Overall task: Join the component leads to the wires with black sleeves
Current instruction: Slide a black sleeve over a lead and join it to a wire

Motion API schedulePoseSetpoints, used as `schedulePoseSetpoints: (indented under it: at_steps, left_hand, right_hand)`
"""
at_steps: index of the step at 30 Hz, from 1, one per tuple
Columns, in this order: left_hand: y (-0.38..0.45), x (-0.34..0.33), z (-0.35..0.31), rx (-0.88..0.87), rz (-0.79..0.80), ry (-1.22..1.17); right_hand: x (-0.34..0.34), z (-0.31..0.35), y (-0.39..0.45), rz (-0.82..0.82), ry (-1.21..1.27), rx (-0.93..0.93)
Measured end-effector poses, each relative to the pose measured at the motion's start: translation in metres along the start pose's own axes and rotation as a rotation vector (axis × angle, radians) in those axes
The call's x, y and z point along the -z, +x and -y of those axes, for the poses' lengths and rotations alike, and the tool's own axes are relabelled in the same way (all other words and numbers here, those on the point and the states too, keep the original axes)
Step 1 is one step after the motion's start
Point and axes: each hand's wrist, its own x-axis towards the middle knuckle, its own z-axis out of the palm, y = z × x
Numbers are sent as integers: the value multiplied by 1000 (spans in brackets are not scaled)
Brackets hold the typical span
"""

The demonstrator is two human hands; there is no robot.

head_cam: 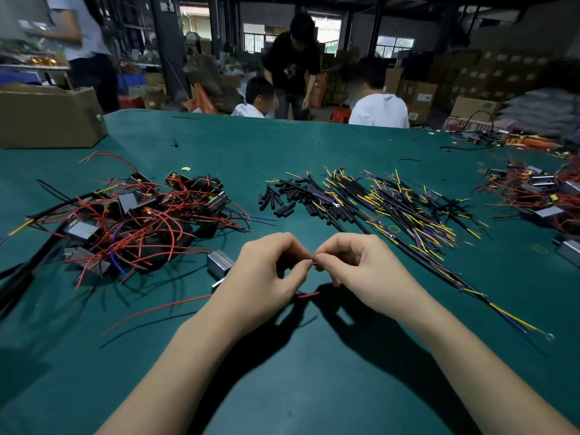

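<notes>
left hand [266, 271]: fingers pinch a red lead [309, 295] that trails below them | right hand [361, 268]: fingers pinched on a wire end, tip to tip with the left | loose black sleeves [279, 199] and wire bundle [392, 202] lie beyond the fingers on the green worktop [314, 387]

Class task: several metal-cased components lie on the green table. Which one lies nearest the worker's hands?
The silver component lying alone just beside the left hand; the others sit tangled in the red-wire pile farther left.
</notes>
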Motion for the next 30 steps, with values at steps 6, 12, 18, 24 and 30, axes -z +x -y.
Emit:
schedulePoseSetpoints:
  at_steps: [6, 12, 18, 24, 30]
  left_hand:
    - [-1, -2, 3, -16, 29, 76]
    - [-1, 6, 1, -121, 109, 187]
    - [0, 9, -4, -154, 105, 230]
    - [-2, 6, -6, -23, 71, 133]
    - [3, 8, -9, 256, 103, -122]
  right_hand:
    - [1, 4, 0, 77, 21, -68]
    - [9, 3, -1, 168, -21, -136]
    - [7, 0, 0, 112, -13, -11]
    - [3, -5, -2, 25, -240, 187]
    - [6, 1, -3, -10, -602, 521]
